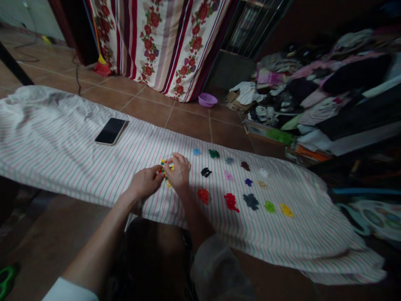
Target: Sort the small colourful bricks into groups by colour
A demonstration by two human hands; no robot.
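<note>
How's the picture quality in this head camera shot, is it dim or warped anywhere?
In the head view the light is dim, with the clothes pile at right falling into dark shadow; the striped sheet bows with wide-angle distortion toward the edges; the cluster of small plastic pieces between the left hand and right hand looks soft; no strong glare shows.

My left hand (pixel 144 182) and right hand (pixel 179 171) cover most of the cluster (pixel 166 170), so I can't see its full shape. From here, the pieces (pixel 231 202) on the sheet (pixel 94 167) are too small to read in detail. The curtain (pixel 156 42) runs off the top edge, the clothes (pixel 344 92) run off the right, and a green thing (pixel 6 281) is cut off at the bottom-left corner.
</note>
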